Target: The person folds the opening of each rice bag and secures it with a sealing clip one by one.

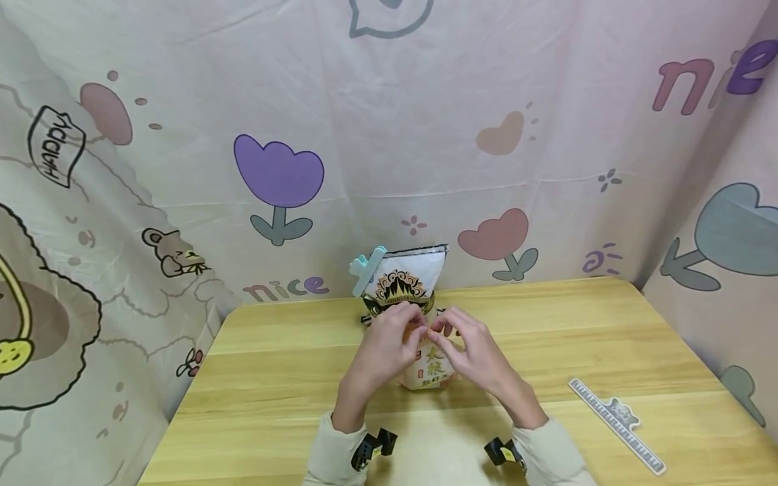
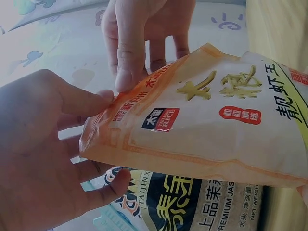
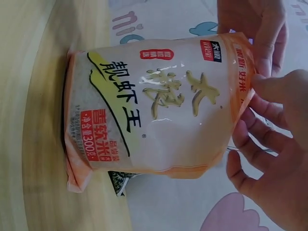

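Observation:
An orange-edged rice bag (image 3: 159, 110) with gold characters stands upright on the table in front of me. My left hand (image 1: 389, 341) pinches its top edge between thumb and fingers. Close beside it, my right hand (image 1: 471, 344) pinches the same orange top edge. Behind this bag stands a second rice bag (image 1: 410, 273), white and black with a gold crown pattern. A light-blue clip (image 1: 368, 271) sits on that bag's upper left corner. In the left wrist view the front bag partly covers the rear rice bag (image 2: 207, 204).
A pale ruler-like strip (image 1: 616, 425) with a cartoon figure lies on the right of the wooden table (image 1: 273, 378). A printed cloth (image 1: 389, 135) hangs behind the table and along both sides.

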{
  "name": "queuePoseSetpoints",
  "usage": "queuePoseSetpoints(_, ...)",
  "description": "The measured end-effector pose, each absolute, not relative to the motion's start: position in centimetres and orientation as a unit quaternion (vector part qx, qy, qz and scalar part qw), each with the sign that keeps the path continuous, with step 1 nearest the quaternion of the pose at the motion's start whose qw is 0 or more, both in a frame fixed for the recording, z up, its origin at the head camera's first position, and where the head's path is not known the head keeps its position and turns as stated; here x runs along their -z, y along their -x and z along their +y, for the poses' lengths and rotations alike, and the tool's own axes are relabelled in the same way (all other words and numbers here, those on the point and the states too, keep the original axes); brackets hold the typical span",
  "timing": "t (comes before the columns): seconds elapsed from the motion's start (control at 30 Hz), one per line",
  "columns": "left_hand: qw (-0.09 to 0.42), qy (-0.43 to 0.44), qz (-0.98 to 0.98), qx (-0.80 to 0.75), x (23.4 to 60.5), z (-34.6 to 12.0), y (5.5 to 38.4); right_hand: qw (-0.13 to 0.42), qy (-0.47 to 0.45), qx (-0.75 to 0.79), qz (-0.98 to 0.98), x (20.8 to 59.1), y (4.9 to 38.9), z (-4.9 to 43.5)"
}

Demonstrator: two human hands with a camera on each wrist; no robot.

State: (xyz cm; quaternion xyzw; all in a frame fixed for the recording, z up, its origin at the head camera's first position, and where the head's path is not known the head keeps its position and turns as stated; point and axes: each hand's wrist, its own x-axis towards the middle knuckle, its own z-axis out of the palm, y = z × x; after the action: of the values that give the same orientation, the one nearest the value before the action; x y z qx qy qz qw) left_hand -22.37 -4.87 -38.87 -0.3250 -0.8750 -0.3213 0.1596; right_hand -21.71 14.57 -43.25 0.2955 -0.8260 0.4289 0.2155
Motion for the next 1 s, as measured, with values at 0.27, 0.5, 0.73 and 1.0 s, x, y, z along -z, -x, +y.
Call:
queuePoseSetpoints(0.27,0.207,0.332,-0.882,0.264,39.0,-4.8,22.4,0.28,-0.328,-0.372,-0.822,43.7,22.0,14.5)
queuePoseSetpoints(0.5,0.219,0.325,-0.886,0.248,39.3,-4.6,22.3,0.265,-0.342,-0.367,-0.823,43.8,22.1,15.1)
queuePoseSetpoints(0.73,0.225,0.313,-0.887,0.254,39.5,-4.7,22.3,0.24,-0.348,-0.375,-0.825,44.5,22.7,16.1)
queuePoseSetpoints(1.0,0.223,0.32,-0.887,0.246,39.5,-4.7,22.4,0.214,-0.32,-0.367,-0.847,44.8,22.8,17.4)
